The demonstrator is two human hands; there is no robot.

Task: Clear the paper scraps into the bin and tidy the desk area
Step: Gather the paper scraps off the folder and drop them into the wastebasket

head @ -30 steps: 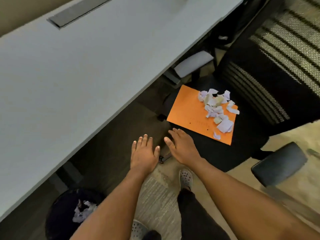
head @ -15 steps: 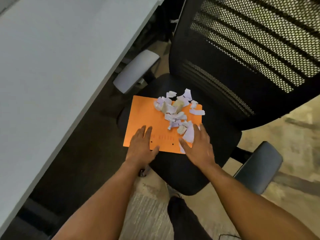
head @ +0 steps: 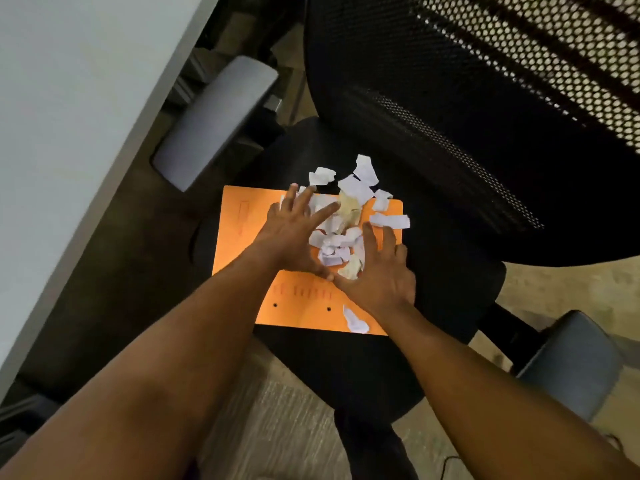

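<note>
An orange folder [head: 242, 237] lies flat on the black seat of an office chair [head: 450, 289]. A heap of torn white and cream paper scraps [head: 349, 206] sits on its far half, and one stray scrap [head: 355, 320] lies near its front edge. My left hand [head: 294, 233] rests on the left side of the heap with fingers spread. My right hand [head: 377, 271] cups the heap's right side, fingers apart, thumb tips nearly touching. Neither hand has closed on the scraps. The bin is out of view.
The white desk [head: 69, 116] runs along the left, its edge close to the chair's grey left armrest [head: 218, 119]. The mesh backrest [head: 485, 116] rises behind the folder. A second grey armrest [head: 571, 365] sits at lower right. Carpet [head: 277, 427] and my leg [head: 374, 441] lie below.
Both hands moved forward from the folder's near edge onto the scrap heap, closing in on it from both sides. The view has come closer to the chair; the bin has left the frame.
</note>
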